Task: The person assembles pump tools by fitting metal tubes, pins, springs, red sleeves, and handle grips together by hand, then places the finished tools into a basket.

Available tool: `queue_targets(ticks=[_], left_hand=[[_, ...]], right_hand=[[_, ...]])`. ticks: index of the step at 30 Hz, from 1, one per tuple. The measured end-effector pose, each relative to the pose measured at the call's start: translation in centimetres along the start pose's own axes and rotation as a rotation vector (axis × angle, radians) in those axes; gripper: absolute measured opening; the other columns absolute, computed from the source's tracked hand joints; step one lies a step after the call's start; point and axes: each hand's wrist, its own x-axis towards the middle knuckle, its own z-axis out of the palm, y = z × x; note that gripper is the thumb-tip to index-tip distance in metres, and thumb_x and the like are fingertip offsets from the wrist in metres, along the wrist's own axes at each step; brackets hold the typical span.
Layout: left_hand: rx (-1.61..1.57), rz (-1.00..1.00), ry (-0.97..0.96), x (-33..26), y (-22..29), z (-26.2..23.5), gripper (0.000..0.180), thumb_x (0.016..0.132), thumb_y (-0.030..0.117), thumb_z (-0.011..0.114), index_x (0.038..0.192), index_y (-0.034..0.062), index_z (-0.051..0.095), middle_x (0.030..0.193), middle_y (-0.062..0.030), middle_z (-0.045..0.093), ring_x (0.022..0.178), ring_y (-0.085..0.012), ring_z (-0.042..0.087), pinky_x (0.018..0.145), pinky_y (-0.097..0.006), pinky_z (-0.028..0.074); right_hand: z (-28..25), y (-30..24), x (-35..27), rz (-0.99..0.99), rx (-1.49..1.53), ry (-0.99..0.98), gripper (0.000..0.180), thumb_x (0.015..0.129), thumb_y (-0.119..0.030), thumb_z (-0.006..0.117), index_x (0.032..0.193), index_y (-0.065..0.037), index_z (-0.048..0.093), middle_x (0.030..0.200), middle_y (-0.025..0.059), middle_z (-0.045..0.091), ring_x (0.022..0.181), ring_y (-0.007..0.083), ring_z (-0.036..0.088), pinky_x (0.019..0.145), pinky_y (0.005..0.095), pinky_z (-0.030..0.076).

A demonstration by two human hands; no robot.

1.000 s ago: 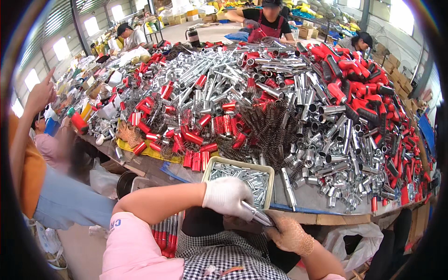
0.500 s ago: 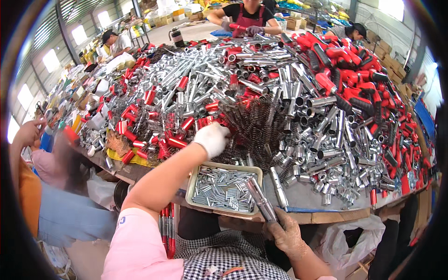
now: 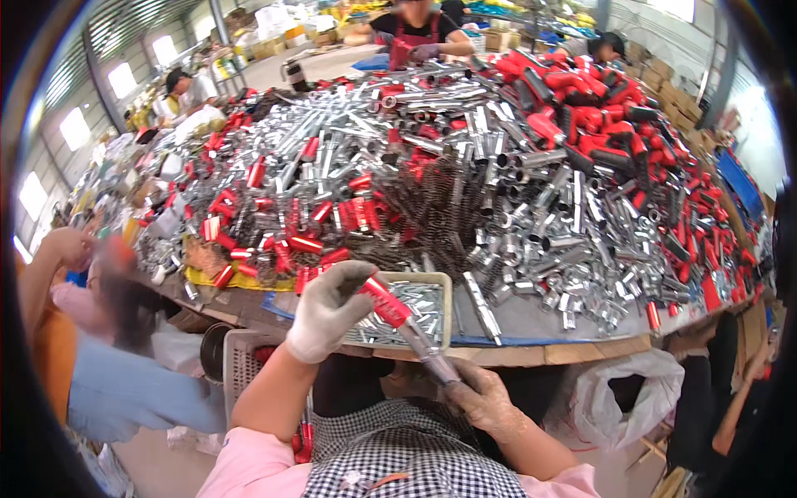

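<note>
In front of my body, a chrome tube [image 3: 429,355] slants up to the left, its lower end gripped by my right hand [image 3: 484,400]. A red sleeve [image 3: 385,300] sits at the tube's upper end; whether it is around the tube or only against it I cannot tell. My left hand [image 3: 322,311], in a white glove, pinches the sleeve's top end between thumb and fingers. Behind them, a cream tray [image 3: 447,309] of small metal pins is partly hidden by my hands. Beyond it stands a heap of dark coil springs [image 3: 436,203].
Chrome tubes [image 3: 573,199] and red-and-black handles [image 3: 598,108] are heaped across the table. A single chrome tube [image 3: 481,307] lies right of the tray, near the wooden edge [image 3: 548,354]. A white plastic bag [image 3: 623,398] hangs below. Co-workers are at the left and far side.
My left hand has come back from the springs toward my body and now holds a red sleeve at the tube's upper end. My right hand has shifted slightly left with the tube.
</note>
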Motion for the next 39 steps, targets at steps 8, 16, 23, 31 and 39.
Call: queue_targets(ticks=[8,16,23,31,39], left_hand=[[-0.045,-0.073,-0.274,-2.8,-3.2,1.2,0.054,0.091,0.014,0.063,0.137,-0.0056,0.041,0.118,-0.017,0.061,0.105,-0.0204,0.061,0.095,-0.034,0.048],[-0.501,-0.237,-0.313,-5.7,-4.9,3.1,0.05,0.102,0.034,0.046,0.135,-0.0016,0.038,0.113,-0.0137,0.058,0.095,-0.0208,0.06,0.083,-0.032,0.05],[-0.792,-0.725,-0.31,-6.6,-6.0,1.8,0.037,0.091,0.016,0.049,0.124,-0.0005,0.044,0.096,-0.0146,0.055,0.087,-0.0285,0.057,0.08,-0.044,0.049],[-0.736,-0.744,-0.318,-5.7,-4.6,2.5,0.034,0.088,0.013,0.05,0.118,-0.0006,0.047,0.086,-0.0129,0.054,0.072,-0.0245,0.056,0.069,-0.04,0.05],[0.516,-0.115,-0.249,-4.6,-2.8,3.7,0.035,0.074,0.025,0.079,0.094,-0.0002,0.065,0.076,-0.0156,0.065,0.063,-0.0283,0.064,0.064,-0.039,0.051]], right_hand=[[1.6,1.9,-0.2,0.073,0.336,-0.135,0.049,0.096,-0.026,0.056,0.137,-0.001,0.047,0.084,0.004,0.056,0.067,0.0087,0.05,0.057,0.0221,0.04],[2.5,2.5,3.2,-0.11,0.061,-0.189,0.052,0.097,-0.037,0.056,0.129,0.002,0.044,0.082,0.0103,0.06,0.07,0.021,0.06,0.063,0.0337,0.049],[-9.5,-9.1,11.2,-0.254,-1.655,0.172,0.026,0.081,-0.03,0.064,0.101,-0.015,0.072,0.107,0.0137,0.065,0.107,0.0297,0.059,0.1,0.0457,0.043],[-12.5,-9.1,15.6,-0.201,-2.127,-0.133,0.031,0.078,-0.017,0.064,0.109,-0.017,0.071,0.125,0.0088,0.057,0.125,0.0295,0.047,0.116,0.057,0.017],[-10.8,-12.2,9.1,-0.533,-1.396,0.203,0.019,0.085,-0.016,0.06,0.099,-0.004,0.064,0.09,0.0183,0.068,0.087,0.0312,0.068,0.074,0.0424,0.054]])
